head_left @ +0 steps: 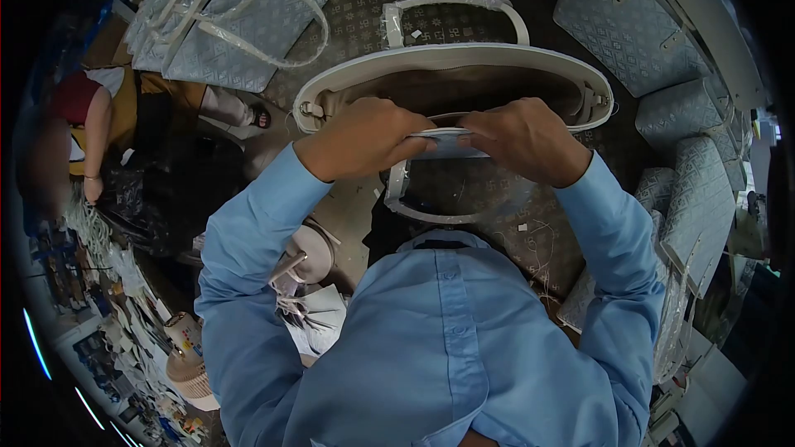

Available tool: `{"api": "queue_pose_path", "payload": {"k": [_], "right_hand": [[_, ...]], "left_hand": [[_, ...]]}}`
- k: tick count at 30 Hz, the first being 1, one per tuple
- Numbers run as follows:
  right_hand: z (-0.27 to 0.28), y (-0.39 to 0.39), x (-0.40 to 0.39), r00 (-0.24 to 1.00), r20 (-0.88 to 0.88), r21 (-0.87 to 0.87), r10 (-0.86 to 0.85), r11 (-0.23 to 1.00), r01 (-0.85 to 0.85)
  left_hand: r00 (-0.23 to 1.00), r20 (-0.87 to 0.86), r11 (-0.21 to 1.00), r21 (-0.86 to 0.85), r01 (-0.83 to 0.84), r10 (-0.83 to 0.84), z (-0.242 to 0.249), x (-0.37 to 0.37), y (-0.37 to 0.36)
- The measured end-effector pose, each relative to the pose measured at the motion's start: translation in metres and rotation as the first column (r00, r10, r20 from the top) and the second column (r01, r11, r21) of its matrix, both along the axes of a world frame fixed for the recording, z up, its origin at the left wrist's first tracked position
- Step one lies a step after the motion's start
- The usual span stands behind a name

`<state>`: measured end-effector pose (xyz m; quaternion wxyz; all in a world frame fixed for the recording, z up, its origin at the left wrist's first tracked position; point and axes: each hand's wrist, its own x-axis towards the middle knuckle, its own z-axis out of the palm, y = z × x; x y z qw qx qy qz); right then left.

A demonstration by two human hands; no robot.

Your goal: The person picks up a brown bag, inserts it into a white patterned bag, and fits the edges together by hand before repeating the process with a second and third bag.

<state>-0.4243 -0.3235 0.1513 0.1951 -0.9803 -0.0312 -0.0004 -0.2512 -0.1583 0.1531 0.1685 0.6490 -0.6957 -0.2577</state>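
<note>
A wide handbag [464, 55] with a cream rim and brown lining lies in front of me, its mouth gaping toward the camera. My left hand [370, 137] pinches the near rim just left of its middle, thumb below and fingers over the edge. On the same rim, right of the middle, my right hand [527, 141] grips in the same way. Between my hands a short stretch of pale blue patterned side shows. One cream handle [458, 2] stands beyond the far rim; the other handle [439, 217], partly plastic-wrapped, hangs on my side.
Silvery patterned tote bags [240, 25] stand at the upper left. More patterned bags [638, 29] are piled along the right. A person [98, 116] at the left handles a black plastic bag [137, 199]. A cone of thread [192, 377] stands at the lower left.
</note>
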Motion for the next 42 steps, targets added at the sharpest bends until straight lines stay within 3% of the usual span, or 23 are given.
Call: {"api": "queue_pose_path", "payload": {"k": [6,8,11,14,16,17,18,20,22,23,25,29,31,32,34,35,37,38,40,42], "right_hand": [[-0.005,0.005,-0.006,0.991,0.116,-0.022,0.059,0.998,-0.057],[-0.002,0.012,-0.008,0.982,0.171,-0.202,0.075,0.979,-0.04],[-0.005,0.019,-0.006,0.982,0.169,-0.3,0.081,0.953,-0.027],[-0.005,0.016,-0.002,0.992,0.093,-0.245,0.085,0.968,-0.06],[-0.008,0.008,0.004,0.993,0.043,-0.177,0.114,0.979,-0.105],[-0.006,0.005,0.005,0.988,0.0,-0.119,0.156,0.981,-0.155],[-0.007,0.003,0.003,0.988,0.007,-0.133,0.152,0.98,-0.15],[-0.013,0.001,0.003,0.969,0.189,-0.113,0.157,0.984,-0.138],[-0.009,0.002,-0.001,0.963,0.249,-0.144,0.108,0.987,-0.074],[-0.007,0.003,-0.002,0.952,0.301,-0.163,0.06,0.987,-0.011],[-0.008,0.007,-0.002,0.929,0.369,-0.148,0.013,0.988,0.045],[-0.016,0.029,0.001,0.904,0.425,-0.107,-0.052,0.989,0.107],[-0.013,0.026,0.006,0.92,0.39,-0.092,-0.033,0.993,0.074],[-0.011,0.024,0.007,0.935,0.354,-0.078,-0.016,0.996,0.047],[-0.01,0.02,0.011,0.937,0.35,-0.071,0.01,0.997,0.016],[-0.01,0.019,0.012,0.939,0.343,-0.054,0.015,0.999,0.004],[-0.008,0.016,0.012,0.939,0.343,-0.052,0.02,0.999,-0.002],[-0.008,0.014,0.012,0.94,0.342,-0.042,0.011,0.999,0.003],[-0.008,0.01,0.012,0.938,0.346,-0.044,0.028,0.999,-0.014],[-0.012,0.009,0.011,0.935,0.351,-0.033,0.04,0.999,-0.03]], "left_hand": [[0.99,0.134,0.999,-0.005,0.033,-0.032,0.0,-0.005,0.004],[0.983,0.176,0.998,-0.007,0.06,-0.057,0.001,-0.008,0.005],[0.959,0.284,0.997,-0.08,0.019,0.004,0.002,-0.011,0.003],[0.956,0.288,0.992,-0.094,0.08,-0.05,-0.004,-0.01,0.001],[0.959,0.257,0.992,0.046,0.113,-0.121,-0.001,-0.007,-0.005],[0.957,0.26,0.992,0.037,0.119,-0.125,-0.003,-0.008,-0.005],[0.95,0.274,0.989,0.016,0.148,-0.147,-0.008,-0.006,-0.005],[0.936,0.312,0.984,-0.014,0.177,-0.164,-0.003,-0.004,-0.006],[0.915,0.402,0.997,-0.077,0.005,0.026,0.006,-0.012,0.0],[0.911,0.412,0.996,-0.091,0.005,0.033,0.008,-0.016,0.002],[0.926,0.245,0.884,-0.44,-0.156,0.286,0.005,-0.023,0.012],[0.916,0.157,0.816,-0.527,-0.238,0.368,-0.003,-0.025,0.034],[0.957,-0.006,0.894,-0.354,-0.275,0.292,-0.002,-0.017,0.038],[0.952,-0.01,0.888,-0.357,-0.29,0.306,0.002,-0.011,0.037],[0.966,-0.217,0.987,-0.046,-0.151,0.138,0.014,0.01,0.027],[0.965,-0.216,0.985,-0.053,-0.163,0.148,0.012,0.017,0.022],[0.959,-0.276,0.998,-0.036,0.049,-0.057,0.002,0.026,0.012],[0.959,-0.278,0.998,-0.041,0.047,-0.056,0.005,0.023,0.012],[1.0,-0.017,0.998,0.06,0.006,-0.005,0.013,0.016,0.015],[0.998,0.044,0.999,0.021,0.033,-0.034,0.002,0.014,0.021]]}}
